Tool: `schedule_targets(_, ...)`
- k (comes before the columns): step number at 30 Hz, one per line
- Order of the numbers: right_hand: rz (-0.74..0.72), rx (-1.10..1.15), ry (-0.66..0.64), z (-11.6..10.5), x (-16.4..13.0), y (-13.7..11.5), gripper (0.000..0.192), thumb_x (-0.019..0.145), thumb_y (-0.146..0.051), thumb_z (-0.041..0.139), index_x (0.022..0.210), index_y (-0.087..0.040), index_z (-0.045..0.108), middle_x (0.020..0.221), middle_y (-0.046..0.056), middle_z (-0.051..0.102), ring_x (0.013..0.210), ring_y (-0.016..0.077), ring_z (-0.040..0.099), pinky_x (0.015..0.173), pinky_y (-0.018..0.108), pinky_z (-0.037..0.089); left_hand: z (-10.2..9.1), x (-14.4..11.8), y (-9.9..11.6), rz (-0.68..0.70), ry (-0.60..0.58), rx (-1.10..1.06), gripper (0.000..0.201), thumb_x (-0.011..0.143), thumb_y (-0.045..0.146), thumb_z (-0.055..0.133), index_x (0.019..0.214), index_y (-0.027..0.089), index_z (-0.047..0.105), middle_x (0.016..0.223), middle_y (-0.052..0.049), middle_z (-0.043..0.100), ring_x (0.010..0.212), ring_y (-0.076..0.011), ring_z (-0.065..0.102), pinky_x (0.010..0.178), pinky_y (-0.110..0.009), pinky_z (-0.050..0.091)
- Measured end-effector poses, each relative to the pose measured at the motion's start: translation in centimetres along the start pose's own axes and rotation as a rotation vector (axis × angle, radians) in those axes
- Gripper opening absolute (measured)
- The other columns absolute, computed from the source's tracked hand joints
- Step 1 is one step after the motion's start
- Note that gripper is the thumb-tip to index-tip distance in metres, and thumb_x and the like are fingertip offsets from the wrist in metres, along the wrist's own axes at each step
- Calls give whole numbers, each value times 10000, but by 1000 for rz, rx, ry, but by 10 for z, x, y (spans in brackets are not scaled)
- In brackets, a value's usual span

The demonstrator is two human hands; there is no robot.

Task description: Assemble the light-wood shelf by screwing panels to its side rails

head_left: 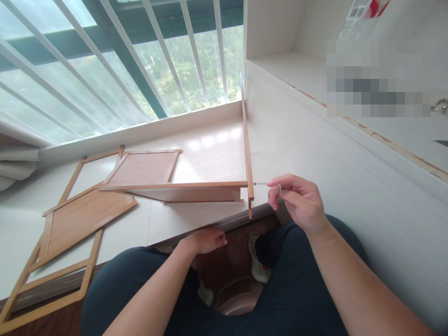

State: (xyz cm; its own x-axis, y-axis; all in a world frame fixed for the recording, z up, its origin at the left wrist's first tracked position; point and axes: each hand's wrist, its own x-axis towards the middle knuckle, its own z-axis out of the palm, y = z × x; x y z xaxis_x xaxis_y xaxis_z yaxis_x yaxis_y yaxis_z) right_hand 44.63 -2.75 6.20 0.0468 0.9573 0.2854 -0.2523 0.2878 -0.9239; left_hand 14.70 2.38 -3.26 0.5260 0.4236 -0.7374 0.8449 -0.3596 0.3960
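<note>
**Wooden shelf half-assembled on a window ledge**

Pale ledge (210, 154) under a barred window (115, 60), greenery outside; a white cabinet (287, 70) stands at right with a blurred patch over part of it. The person sits at the near edge, dark trousers and a shoe (258, 261) visible below.

Right hand (301, 203): fingers pinched closed on a small metal tool (268, 185), probably a hex key or thin screwdriver, its tip pointing left at the upright side panel (247, 149). The tip sits at or just beside the panel's outer face; contact is too small to confirm.

Left hand (206, 240): loosely curled, resting on the near edge of the ledge, nothing visibly gripped.

The upright side panel stands on edge, running near to far. A horizontal shelf board (175, 189) butts against it from the left, raised off the ledge.

Progress, as a judgement: one board-to-panel joint is in hand, being fastened. Loose frame panels (77, 214) lie flat at left, overlapping, not attached. So early to middle stage; most pieces are left to join.
</note>
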Motion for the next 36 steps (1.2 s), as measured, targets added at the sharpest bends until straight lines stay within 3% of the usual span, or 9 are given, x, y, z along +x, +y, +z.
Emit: schedule_targets(36, 9, -28, 20, -1, 1, 0, 191, 974, -225, 671, 1080, -214, 831, 687, 28, 732, 603, 174, 626, 581, 315, 498, 1, 1, 0, 3, -10, 3, 471, 1002, 526, 448, 1204, 244, 767, 1185, -112, 794, 1053, -313, 724, 895, -375, 514)
